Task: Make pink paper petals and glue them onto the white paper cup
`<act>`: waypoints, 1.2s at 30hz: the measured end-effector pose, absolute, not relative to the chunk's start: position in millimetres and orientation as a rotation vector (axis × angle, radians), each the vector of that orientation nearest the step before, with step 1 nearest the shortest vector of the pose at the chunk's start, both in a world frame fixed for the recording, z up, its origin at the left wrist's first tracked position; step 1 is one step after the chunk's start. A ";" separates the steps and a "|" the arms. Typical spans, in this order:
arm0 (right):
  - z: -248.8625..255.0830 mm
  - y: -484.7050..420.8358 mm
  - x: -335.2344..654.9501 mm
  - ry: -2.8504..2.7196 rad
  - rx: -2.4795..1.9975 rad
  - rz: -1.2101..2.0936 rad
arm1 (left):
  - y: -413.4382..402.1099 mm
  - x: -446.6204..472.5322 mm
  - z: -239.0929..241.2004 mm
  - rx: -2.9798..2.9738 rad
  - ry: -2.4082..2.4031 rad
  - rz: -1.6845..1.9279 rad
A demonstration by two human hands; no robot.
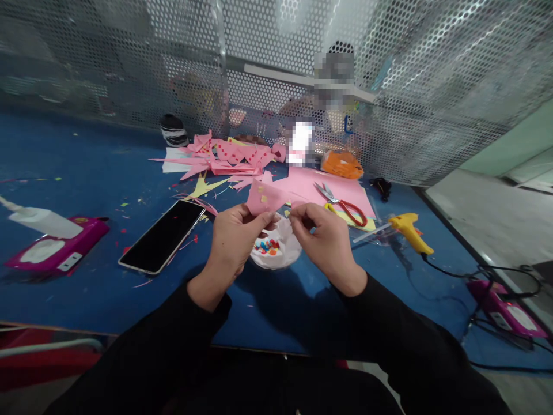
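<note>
My left hand (235, 236) pinches a piece of pink paper (264, 196) with small yellow squares on it, held up over a white bowl (276, 262). Close to its right edge is my right hand (324, 236), thumb and fingertips pressed together. What lies between those fingertips is too small to make out; a tiny yellow bit (286, 213) shows beside them. Inside the bowl are small red, blue, orange and white paper bits (268, 246). Both hands partly cover the bowl's rim.
Left lie a phone (162, 236) and a magenta power strip (56, 245). Cut pink paper (237, 158), pink sheets (332, 187) and red-handled scissors (345, 207) lie behind. A yellow glue gun (410, 230) with a cord sits right, before another power strip (510, 311). Perforated metal (268, 34) stands behind.
</note>
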State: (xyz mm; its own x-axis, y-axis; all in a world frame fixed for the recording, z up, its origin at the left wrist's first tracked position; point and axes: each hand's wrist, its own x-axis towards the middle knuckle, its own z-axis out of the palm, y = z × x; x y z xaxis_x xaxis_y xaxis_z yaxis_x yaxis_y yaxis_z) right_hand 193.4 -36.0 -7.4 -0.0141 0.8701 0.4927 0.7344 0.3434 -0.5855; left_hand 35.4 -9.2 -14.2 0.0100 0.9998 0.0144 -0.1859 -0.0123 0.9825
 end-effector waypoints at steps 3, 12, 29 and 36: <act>-8.8 -38.3 193.0 -1.941 -1.432 -0.199 | -10.1 34.9 -15.1 1.077 1.056 1.256; -15.0 -39.4 194.7 -2.231 -1.310 -0.671 | -9.3 33.4 -15.4 1.053 1.008 1.172; -16.8 -38.9 195.9 -2.252 -1.067 -0.993 | -8.8 33.8 -15.5 1.123 1.028 1.178; -14.4 -37.2 193.5 -2.161 -0.951 -1.138 | -10.2 33.5 -14.0 1.142 1.064 1.170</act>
